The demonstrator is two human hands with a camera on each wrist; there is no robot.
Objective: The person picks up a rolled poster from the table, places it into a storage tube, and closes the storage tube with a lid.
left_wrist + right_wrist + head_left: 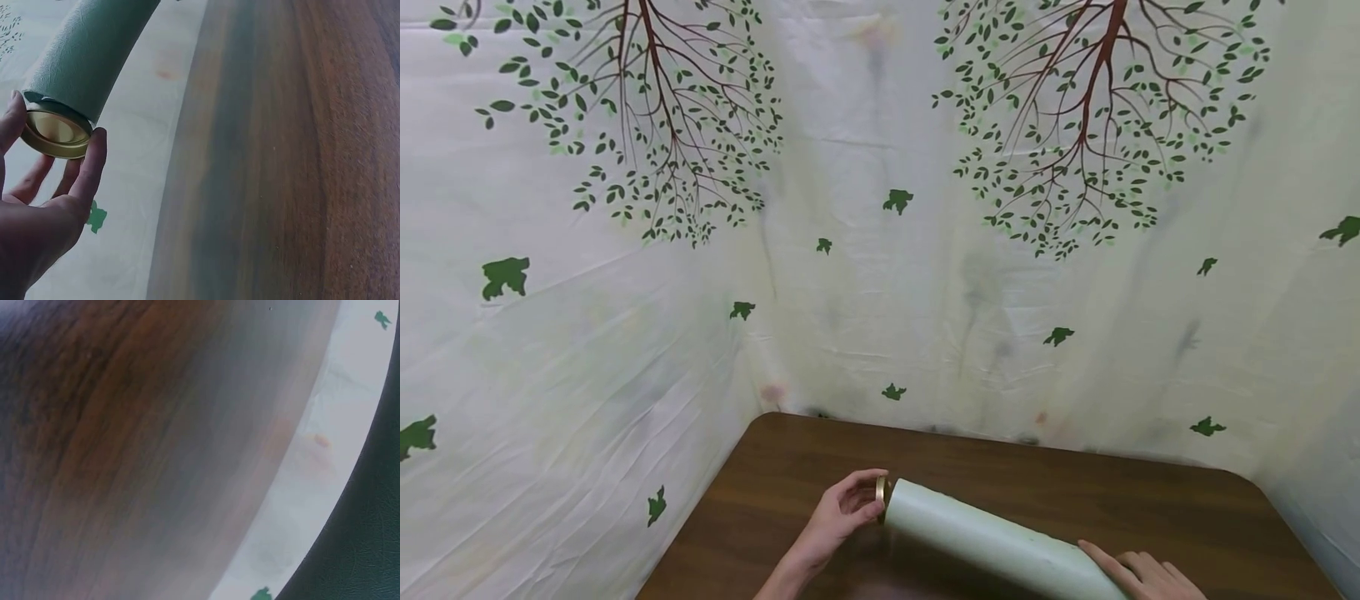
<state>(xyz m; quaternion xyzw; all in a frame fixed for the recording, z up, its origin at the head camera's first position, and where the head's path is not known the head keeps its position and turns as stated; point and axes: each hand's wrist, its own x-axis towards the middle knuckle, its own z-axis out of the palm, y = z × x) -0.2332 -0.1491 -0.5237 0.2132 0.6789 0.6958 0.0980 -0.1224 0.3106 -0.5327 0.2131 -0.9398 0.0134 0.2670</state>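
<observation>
A long pale green tube point(992, 533) slants across the front of the table, its far end toward the left. At that end my left hand point(838, 514) pinches a round gold lid point(881, 498) by its rim. In the left wrist view the lid point(56, 132) sits slightly tilted at the tube's mouth, with a narrow gap showing on one side; thumb and fingers of the left hand point(50, 215) spread around the rim. My right hand point(1142, 575) grips the tube near its other end, partly cut off by the frame. Only the tube's side point(369, 525) shows in the right wrist view.
The brown wooden table point(820, 450) has rounded far corners. Behind it and to the left hangs a pale cloth point(850, 333) printed with trees and green leaves, close to the table's edges.
</observation>
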